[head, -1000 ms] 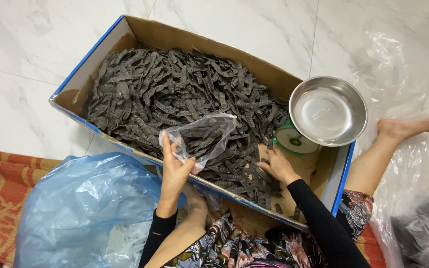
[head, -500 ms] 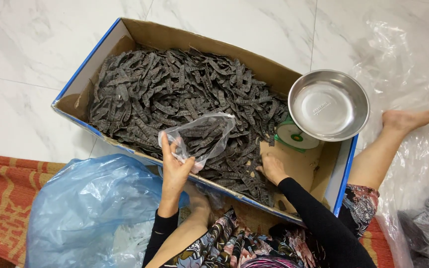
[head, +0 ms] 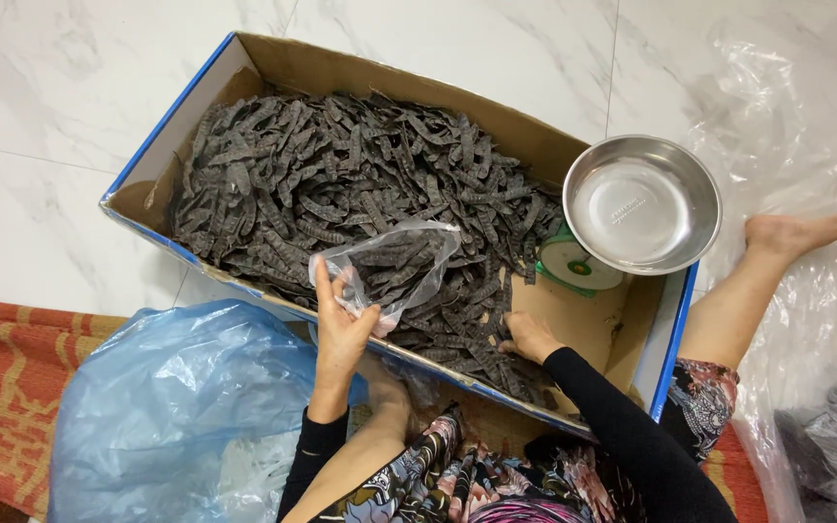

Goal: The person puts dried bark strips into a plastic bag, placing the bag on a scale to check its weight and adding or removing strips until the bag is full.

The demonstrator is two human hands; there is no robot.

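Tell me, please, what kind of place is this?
Probably a home floor used for packing dried goods. A person sits on white marble-look tiles beside a woven mat, with a cardboard box of dark dried pods and a small kitchen scale.

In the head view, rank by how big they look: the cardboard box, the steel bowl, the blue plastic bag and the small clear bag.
1. Cardboard box
2. Blue plastic bag, though it lies nearer the camera and runs off the frame's edge
3. Steel bowl
4. Small clear bag, held by the left hand; crumpled, roughly bowl-sized
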